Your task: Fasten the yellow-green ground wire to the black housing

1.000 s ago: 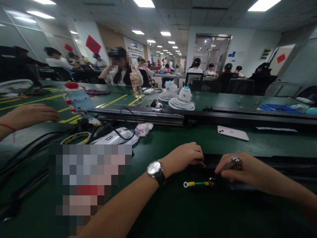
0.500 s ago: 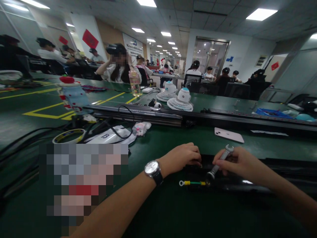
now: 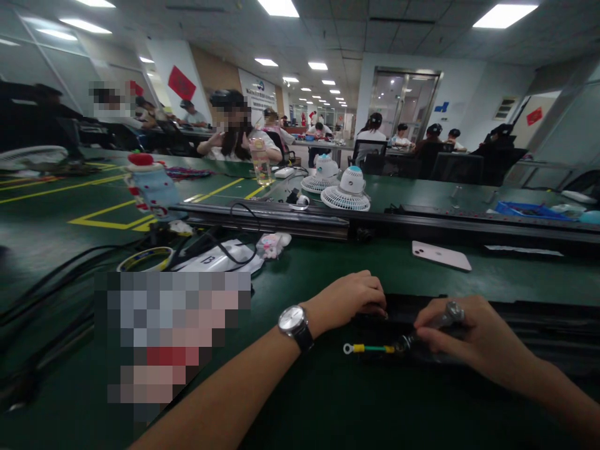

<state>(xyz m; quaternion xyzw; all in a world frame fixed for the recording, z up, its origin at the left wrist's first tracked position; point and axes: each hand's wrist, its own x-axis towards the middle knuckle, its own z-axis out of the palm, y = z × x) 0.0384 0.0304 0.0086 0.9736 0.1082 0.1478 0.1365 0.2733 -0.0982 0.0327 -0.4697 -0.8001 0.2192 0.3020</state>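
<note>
My right hand point(image 3: 473, 340) is closed round a small silver wrench point(image 3: 438, 323) whose lower end sits on a fastener at the end of a green-and-yellow wire point(image 3: 370, 349) with a ring terminal. That wire lies on a long black rail point(image 3: 539, 331) across the green table. My left hand point(image 3: 351, 299), with a wristwatch on the wrist, rests curled on the rail's left end, fingers pressed down against it.
A white phone point(image 3: 440, 255) lies face down behind the rail. Two small white fans point(image 3: 345, 187), a second black rail point(image 3: 281, 220), cables, a tape roll point(image 3: 145, 259) and a white bag sit further back and left. Other people work at distant tables.
The wrench in my right hand swung upright half a second ago and is now tilted down to the right again. A person's hand at the far left has left the view.
</note>
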